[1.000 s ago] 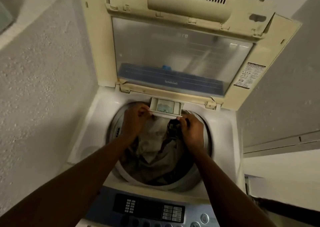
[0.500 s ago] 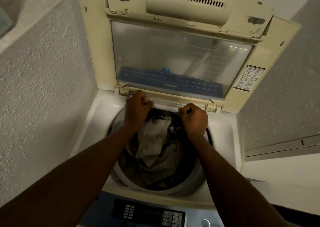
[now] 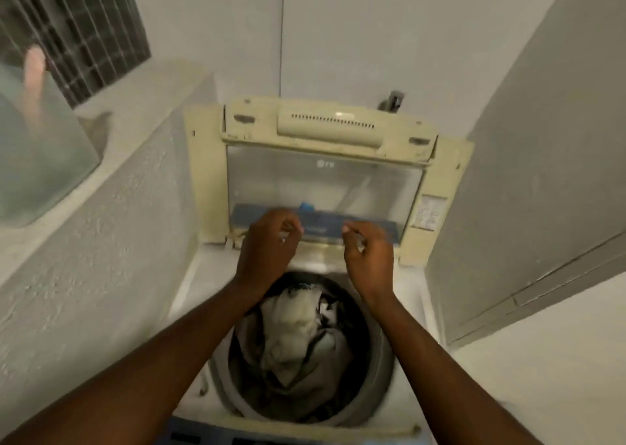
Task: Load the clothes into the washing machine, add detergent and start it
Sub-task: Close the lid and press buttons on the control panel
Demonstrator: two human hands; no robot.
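Washer (image 3: pixel 418 312) status: top-loader seen from above, wedged between a rough plastered wall (image 3: pixel 101 241) on the left and a grey panelled surface (image 3: pixel 542 173) on the right. Lid (image 3: pixel 206 173) is up, standing near vertical at the back. It has a yellowed cream frame with a clear pane (image 3: pixel 325 187). A vented cream bar (image 3: pixel 332 124) runs across its top, and a label sticker (image 3: pixel 428 212) sits on its right frame. A blue strip (image 3: pixel 254 215) shows through the bottom of the pane.

Clothes (image 3: pixel 298 329) are in the drum (image 3: pixel 381 377): a heap with pale white-grey fabric on top and darker pieces round and under it, filling most of the opening.

Left hand (image 3: pixel 267 241) and right hand (image 3: pixel 367 251) are both in the air above the back of the drum, in front of the lid's lower edge, side by side with a gap between them. Fingers on both are loosely curled, backs toward the camera, with nothing visible in either one. Both are motion-blurred, so contact with the lid edge can't be confirmed. Forearms cross the drum opening from the bottom corners.

Control panel (image 3: pixel 203 438): only a blue sliver at the bottom edge, buttons unreadable. Behind the machine, a tap (image 3: pixel 393 100) on the white wall. Top left: ledge (image 3: pixel 142 105) with a translucent container (image 3: pixel 40 146) at it, barred window (image 3: pixel 84 31) above.
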